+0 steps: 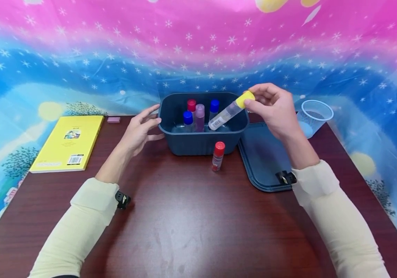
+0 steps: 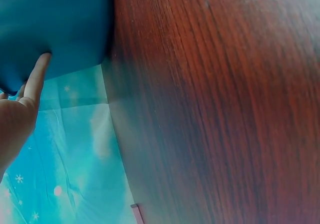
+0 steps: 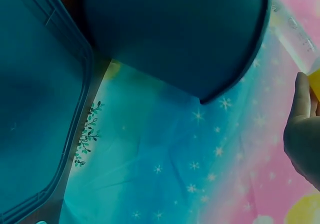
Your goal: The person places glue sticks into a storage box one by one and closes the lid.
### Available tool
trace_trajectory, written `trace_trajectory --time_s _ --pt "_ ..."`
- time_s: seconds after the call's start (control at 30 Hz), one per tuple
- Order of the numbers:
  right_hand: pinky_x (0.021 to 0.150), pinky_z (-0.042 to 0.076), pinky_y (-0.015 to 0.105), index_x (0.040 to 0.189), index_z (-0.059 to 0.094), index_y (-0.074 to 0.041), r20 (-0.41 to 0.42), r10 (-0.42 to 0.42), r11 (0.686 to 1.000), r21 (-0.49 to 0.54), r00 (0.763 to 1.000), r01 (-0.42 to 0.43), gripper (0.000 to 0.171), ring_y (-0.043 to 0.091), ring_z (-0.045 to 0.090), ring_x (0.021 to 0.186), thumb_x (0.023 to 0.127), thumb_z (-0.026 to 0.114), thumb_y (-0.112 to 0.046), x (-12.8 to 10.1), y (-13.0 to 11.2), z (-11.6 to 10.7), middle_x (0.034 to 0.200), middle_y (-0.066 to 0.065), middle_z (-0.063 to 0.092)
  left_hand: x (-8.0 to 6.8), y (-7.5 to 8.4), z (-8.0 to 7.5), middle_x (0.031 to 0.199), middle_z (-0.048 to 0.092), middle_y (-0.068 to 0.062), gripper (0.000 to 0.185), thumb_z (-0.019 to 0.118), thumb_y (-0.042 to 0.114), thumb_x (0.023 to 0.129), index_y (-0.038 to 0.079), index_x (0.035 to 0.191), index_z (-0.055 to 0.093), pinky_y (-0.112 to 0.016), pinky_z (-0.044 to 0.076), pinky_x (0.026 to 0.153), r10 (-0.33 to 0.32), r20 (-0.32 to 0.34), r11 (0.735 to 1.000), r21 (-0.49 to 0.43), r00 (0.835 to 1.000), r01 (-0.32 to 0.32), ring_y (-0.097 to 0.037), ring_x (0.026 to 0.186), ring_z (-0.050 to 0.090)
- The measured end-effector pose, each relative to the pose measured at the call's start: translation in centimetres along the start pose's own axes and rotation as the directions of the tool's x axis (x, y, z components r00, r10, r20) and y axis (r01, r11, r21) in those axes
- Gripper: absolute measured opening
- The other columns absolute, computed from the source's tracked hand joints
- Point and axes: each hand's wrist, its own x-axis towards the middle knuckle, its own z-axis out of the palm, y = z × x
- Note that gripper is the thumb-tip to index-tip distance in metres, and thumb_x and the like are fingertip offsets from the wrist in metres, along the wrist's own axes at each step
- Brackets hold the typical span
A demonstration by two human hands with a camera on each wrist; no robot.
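Observation:
My right hand (image 1: 274, 110) pinches the yellow cap of a slim clear bottle (image 1: 227, 115), also partly visible in the right wrist view. The bottle slants down to the left, its lower end over the dark grey bin (image 1: 202, 143). Inside the bin stand two blue-capped bottles, one (image 1: 214, 108) behind the other (image 1: 188, 119), along with a red-capped one (image 1: 191, 105) and a pinkish-purple one (image 1: 200, 116). My left hand (image 1: 138, 131) touches the bin's left side with extended fingers; in the left wrist view a fingertip rests against its wall. A red-capped bottle (image 1: 218, 156) stands in front of the bin.
A dark grey lid (image 1: 266, 158) lies right of the bin, under my right forearm. Behind it stands a light blue mesh cup (image 1: 313, 116). A yellow book (image 1: 68, 143) and a small pink block (image 1: 113, 119) lie at left. A patterned cloth (image 1: 198, 50) hangs behind the table.

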Motion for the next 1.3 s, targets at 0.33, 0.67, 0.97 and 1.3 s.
trace_trajectory --time_s 0.33,0.67,0.97,1.3 --pt "0.086 0.055 0.027 0.118 0.069 -0.003 0.038 0.124 0.923 -0.372 0.992 -0.101 0.028 0.021 0.061 0.106 0.093 0.076 -0.015 1.9 1.7 2.0 0.117 0.008 0.067 -0.1 0.4 -0.1 0.154 0.037 -0.02 0.058 0.061 0.011 0.102 0.016 0.156 0.042 -0.059 0.045 0.097 -0.021 -0.014 0.999 -0.044 1.0 0.02 -0.038 0.139 0.043" --pt "0.085 0.054 0.031 0.12 0.067 -0.002 0.138 0.217 0.854 -0.506 0.966 -0.119 0.031 0.021 0.063 0.1 0.094 0.074 -0.018 3.1 3.3 3.2 0.114 0.012 0.067 -0.2 0.7 0.0 0.142 0.043 -0.017 0.056 0.066 0.008 0.099 0.013 0.152 0.048 -0.059 0.048 0.094 -0.042 -0.064 0.998 -0.049 0.997 0.039 -0.034 0.128 0.05" --pt "0.086 0.054 0.035 0.119 0.066 -0.001 0.215 0.288 0.821 -0.557 0.933 -0.125 0.029 0.022 0.064 0.1 0.094 0.074 -0.014 3.9 3.7 4.2 0.113 0.013 0.067 -0.1 0.9 -0.2 0.138 0.043 -0.015 0.057 0.067 0.009 0.098 0.013 0.152 0.049 -0.055 0.052 0.093 -0.043 -0.055 0.998 -0.041 0.998 0.041 -0.028 0.121 0.054" --pt "0.093 0.052 0.042 0.119 0.065 0.001 0.267 0.376 0.784 -0.602 0.887 -0.152 0.028 0.027 0.065 0.104 0.095 0.073 -0.01 4.5 4.4 5.1 0.114 0.016 0.066 -0.1 0.7 0.0 0.138 0.044 -0.014 0.057 0.066 0.008 0.099 0.013 0.153 0.048 -0.058 0.05 0.094 -0.047 -0.045 0.998 -0.054 0.998 0.044 -0.028 0.121 0.054"
